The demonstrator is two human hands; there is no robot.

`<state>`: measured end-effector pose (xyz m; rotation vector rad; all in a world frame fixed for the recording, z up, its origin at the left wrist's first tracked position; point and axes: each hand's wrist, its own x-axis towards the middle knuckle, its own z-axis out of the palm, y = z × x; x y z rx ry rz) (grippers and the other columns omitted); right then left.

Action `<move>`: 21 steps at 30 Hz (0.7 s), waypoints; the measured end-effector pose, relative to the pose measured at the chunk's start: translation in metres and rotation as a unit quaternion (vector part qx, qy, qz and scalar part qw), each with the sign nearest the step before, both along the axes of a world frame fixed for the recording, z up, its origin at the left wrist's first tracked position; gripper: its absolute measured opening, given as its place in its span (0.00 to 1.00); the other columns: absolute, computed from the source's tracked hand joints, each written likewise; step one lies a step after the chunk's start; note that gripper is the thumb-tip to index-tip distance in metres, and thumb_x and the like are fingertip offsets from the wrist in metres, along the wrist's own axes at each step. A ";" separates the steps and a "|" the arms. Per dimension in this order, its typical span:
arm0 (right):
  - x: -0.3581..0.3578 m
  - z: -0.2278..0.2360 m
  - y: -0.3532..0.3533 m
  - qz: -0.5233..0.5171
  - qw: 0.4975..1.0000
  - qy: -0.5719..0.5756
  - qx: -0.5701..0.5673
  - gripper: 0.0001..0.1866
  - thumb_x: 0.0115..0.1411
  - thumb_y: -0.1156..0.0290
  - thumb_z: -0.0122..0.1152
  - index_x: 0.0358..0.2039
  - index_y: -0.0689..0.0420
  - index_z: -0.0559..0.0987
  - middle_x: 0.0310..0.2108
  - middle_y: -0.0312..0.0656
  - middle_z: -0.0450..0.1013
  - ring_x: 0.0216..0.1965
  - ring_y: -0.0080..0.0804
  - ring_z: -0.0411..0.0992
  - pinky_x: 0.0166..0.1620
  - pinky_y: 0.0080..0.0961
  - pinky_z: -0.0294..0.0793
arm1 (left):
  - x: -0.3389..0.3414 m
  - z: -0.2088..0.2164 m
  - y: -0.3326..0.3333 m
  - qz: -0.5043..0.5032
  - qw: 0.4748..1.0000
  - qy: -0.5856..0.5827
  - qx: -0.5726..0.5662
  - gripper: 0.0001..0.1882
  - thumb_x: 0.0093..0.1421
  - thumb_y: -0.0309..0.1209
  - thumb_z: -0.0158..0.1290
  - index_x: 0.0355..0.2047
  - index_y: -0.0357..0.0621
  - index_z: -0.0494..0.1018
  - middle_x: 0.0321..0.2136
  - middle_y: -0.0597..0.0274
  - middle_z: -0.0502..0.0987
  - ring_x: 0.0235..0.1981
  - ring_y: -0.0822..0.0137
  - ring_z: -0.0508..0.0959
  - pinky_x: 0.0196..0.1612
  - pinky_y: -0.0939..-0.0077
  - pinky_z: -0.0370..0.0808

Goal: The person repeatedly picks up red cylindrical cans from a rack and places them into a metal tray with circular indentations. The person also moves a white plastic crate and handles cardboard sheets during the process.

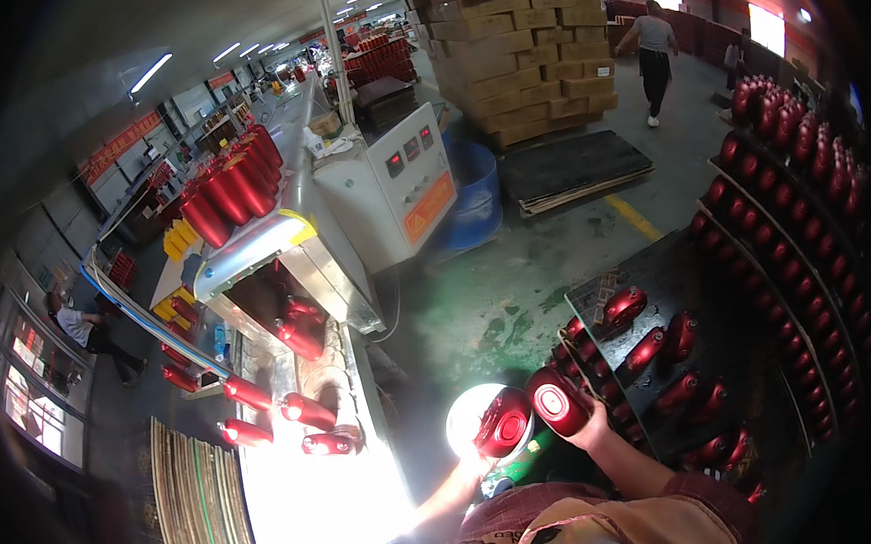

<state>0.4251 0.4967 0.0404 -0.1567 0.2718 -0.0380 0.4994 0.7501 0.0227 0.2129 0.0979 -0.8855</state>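
In my left hand (482,462) is a shiny red metal bottle (506,423), its round end with pale rings turned toward me. My right hand (590,429) grips a second red bottle (556,401) by its side, also with a ringed end facing up. The two bottles are close together; I cannot tell whether they touch. Behind and below the left one, a white bucket (460,422) partly shows. To the left, several red bottles (307,411) lie on a brightly lit conveyor (367,474).
Right of me, red bottles lie on a dark board (592,299), beside tiered racks of bottles (793,227). Ahead stand a tunnel machine (344,300), a control cabinet (393,181), a blue barrel (473,197) and stacked cartons (523,59). Boards (202,496) stand left; two people are farther off.
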 end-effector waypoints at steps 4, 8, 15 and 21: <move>0.041 -0.041 0.015 0.049 0.994 -0.086 -0.036 0.26 0.66 0.58 0.40 0.60 0.58 0.68 0.60 0.48 0.66 0.61 0.44 0.64 0.65 0.43 0.60 | 0.009 -0.007 0.006 0.003 0.998 0.032 -0.063 0.29 0.59 0.40 0.53 0.59 0.46 0.62 0.53 0.46 0.68 0.49 0.49 0.72 0.44 0.61 0.75; 0.064 -0.072 0.014 0.056 0.959 -0.041 -0.275 0.26 0.67 0.58 0.40 0.61 0.56 0.67 0.62 0.46 0.65 0.62 0.43 0.63 0.65 0.45 0.59 | 0.010 -0.009 0.007 0.018 0.993 0.055 -0.100 0.28 0.60 0.42 0.52 0.59 0.46 0.62 0.52 0.46 0.69 0.48 0.48 0.73 0.42 0.62 0.76; 0.075 -0.066 0.006 0.033 0.998 -0.012 0.053 0.20 0.68 0.68 0.41 0.55 0.63 0.72 0.53 0.49 0.71 0.54 0.40 0.72 0.59 0.38 0.70 | 0.017 -0.013 0.002 0.048 0.986 0.085 -0.138 0.28 0.61 0.44 0.51 0.57 0.45 0.63 0.50 0.45 0.69 0.45 0.47 0.74 0.37 0.64 0.77; 0.076 -0.050 -0.015 0.076 0.983 -0.143 0.091 0.23 0.69 0.64 0.41 0.59 0.61 0.68 0.57 0.49 0.68 0.59 0.42 0.67 0.63 0.41 0.64 | 0.021 -0.030 -0.008 0.065 0.989 0.107 -0.078 0.22 0.63 0.47 0.47 0.51 0.48 0.70 0.42 0.59 0.74 0.39 0.58 0.73 0.33 0.70 0.73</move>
